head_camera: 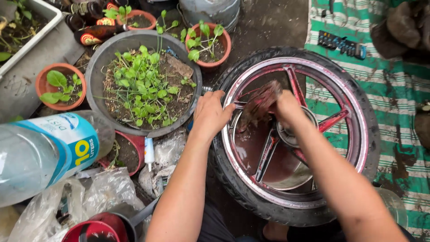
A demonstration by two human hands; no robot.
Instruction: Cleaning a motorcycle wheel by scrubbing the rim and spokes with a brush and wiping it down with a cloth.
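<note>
A motorcycle wheel (358, 134) with a black tyre and a red-and-silver spoked rim lies flat over a metal basin of murky brown water (277, 168). My left hand (210, 112) grips the tyre and rim at the wheel's left side. My right hand (286, 105) sits over the hub and holds a dirty brown rag (260, 101), pressed against a red spoke. The rag is blurred.
A large grey tub of green seedlings (141, 85) stands just left of the wheel, with small terracotta pots (60, 85) around it. A big clear water bottle (45, 152) lies at the left. A green striped mat (394, 89) with tools lies on the right.
</note>
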